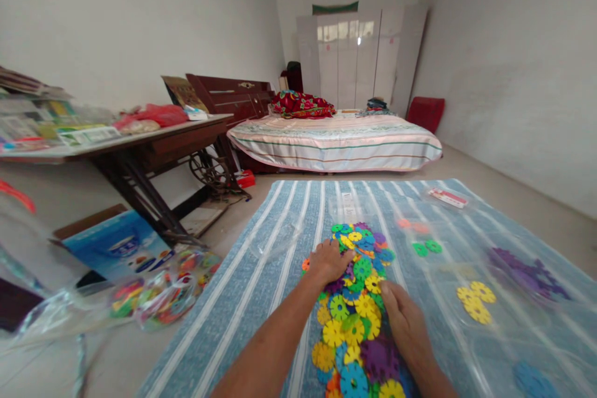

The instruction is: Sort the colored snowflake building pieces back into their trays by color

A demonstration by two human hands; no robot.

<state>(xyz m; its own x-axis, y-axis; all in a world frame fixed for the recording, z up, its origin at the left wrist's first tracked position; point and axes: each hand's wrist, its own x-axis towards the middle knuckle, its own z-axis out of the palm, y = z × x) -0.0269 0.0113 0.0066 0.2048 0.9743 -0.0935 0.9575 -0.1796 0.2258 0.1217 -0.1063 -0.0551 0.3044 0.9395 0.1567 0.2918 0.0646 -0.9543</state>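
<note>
Heap of notched discs [365,306] has left hand [328,261] half-curled on top, right hand [407,314] half-curled along its right edge, any hold unclear; apparently picking, which calls for parting overlaps.

Around six o'clock, the heaped discs [353,326] look like smooth plastic with a slight sheen on a matt, woven-looking striped cloth [280,273], and the tubs [448,311] at four o'clock are clear, glossy plastic. At eight o'clock the bags [165,298] are thin, shiny, see-through plastic, while the spoked wheel [208,168] at nine looks like dull, dark metal. Towards ten, the headboard [224,94] looks like polished reddish wood, and the wardrobe [347,65] at one has smooth, mirror-glossy doors.
</note>
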